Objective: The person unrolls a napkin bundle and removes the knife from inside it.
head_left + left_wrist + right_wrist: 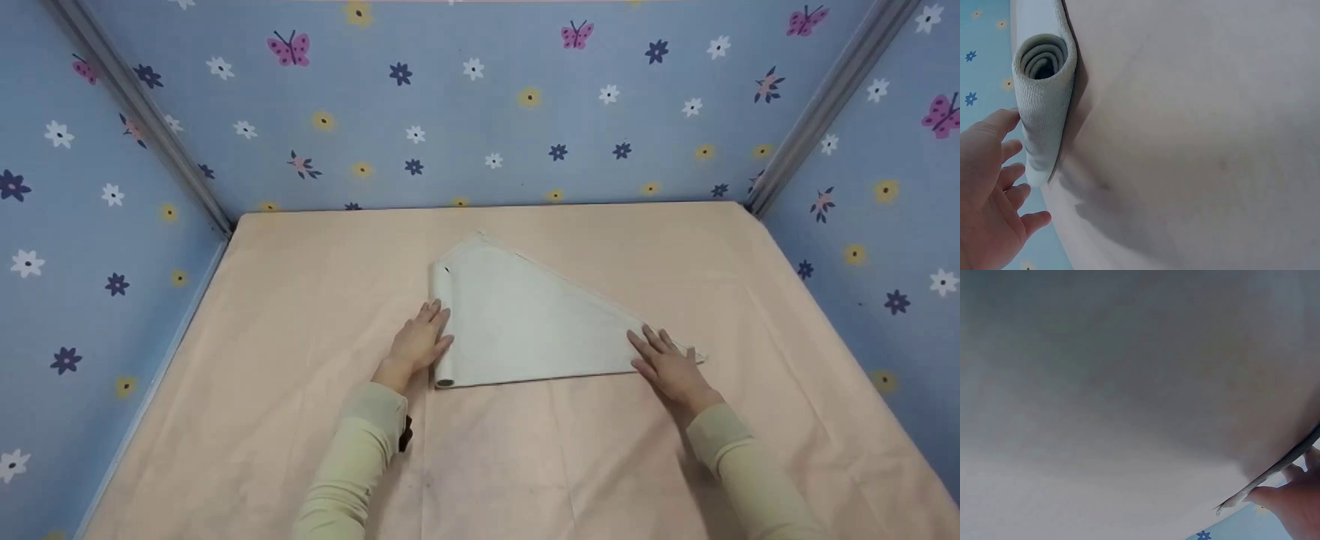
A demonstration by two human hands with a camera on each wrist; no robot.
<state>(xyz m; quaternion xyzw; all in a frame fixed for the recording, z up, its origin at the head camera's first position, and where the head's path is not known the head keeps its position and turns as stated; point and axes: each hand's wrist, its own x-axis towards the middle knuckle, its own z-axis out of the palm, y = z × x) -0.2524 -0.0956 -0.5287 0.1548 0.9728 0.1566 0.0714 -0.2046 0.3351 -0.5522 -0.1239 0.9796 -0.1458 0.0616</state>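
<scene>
A pale mint towel (540,322), folded to a slanting point at the right, lies on the table with its left end rolled into a narrow tube. Along the outer left side of that roll rests my left hand (417,345), fingers extended and thumb over the top. Seen from the left wrist, the roll's end (1044,62) shows a spiral of layers, with the fingers beside it. My right hand (675,367) lies on the towel's right corner, its fingers spread. The right wrist view catches only the towel's thin edge (1275,469) next to the thumb.
A peach cloth (300,300) with light creases covers the table. Blue panels (480,112) printed with flowers and butterflies stand at the back and both sides, joined by grey posts (832,105) at the corners.
</scene>
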